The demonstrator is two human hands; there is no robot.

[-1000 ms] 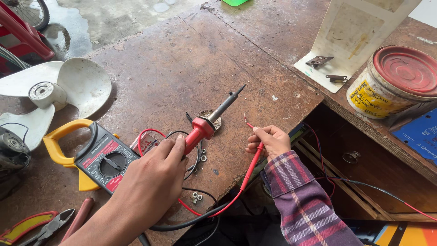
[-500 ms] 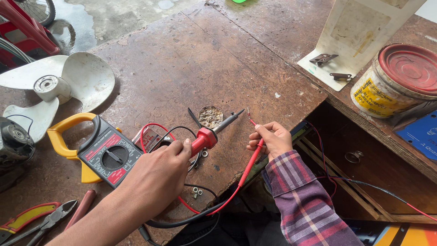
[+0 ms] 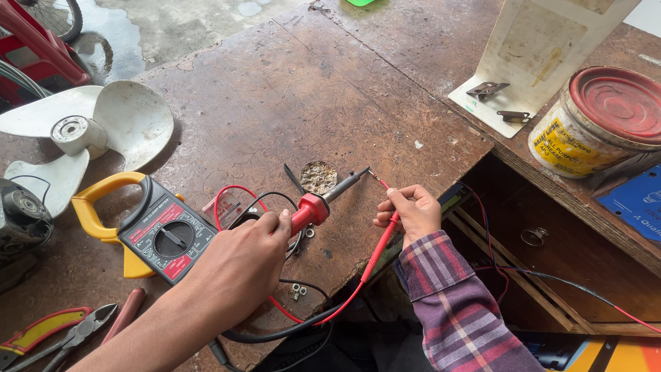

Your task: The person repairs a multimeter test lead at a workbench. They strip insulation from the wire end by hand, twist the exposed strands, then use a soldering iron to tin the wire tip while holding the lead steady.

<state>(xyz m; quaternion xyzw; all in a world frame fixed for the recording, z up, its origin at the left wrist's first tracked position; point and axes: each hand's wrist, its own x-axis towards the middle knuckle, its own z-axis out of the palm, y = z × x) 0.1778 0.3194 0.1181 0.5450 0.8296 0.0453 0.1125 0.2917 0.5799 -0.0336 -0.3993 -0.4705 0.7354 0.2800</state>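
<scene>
My left hand point(image 3: 237, 265) grips the red handle of a soldering iron point(image 3: 323, 201), whose dark tip points right and up. That tip meets the bare end of a thin red wire point(image 3: 377, 249), pinched between the fingers of my right hand point(image 3: 412, 212) in a plaid sleeve. The meeting point sits just off the brown workbench's point(image 3: 289, 89) front edge, beside a small round tin of grey flux point(image 3: 318, 176). A black and yellow clamp meter point(image 3: 148, 227) lies left of my left hand, with red and black leads looping under it.
A white fan blade point(image 3: 103, 124) lies at the far left by a dark motor point(image 3: 21, 213). Pliers with red-yellow handles point(image 3: 58, 334) rest at the bottom left. A red-lidded paint tin point(image 3: 599, 120) and white board point(image 3: 537, 55) stand right. Small nuts point(image 3: 297, 291) lie near the edge.
The soldering iron has swung down and right, so its tip now touches the red wire's end. My right hand has barely shifted.
</scene>
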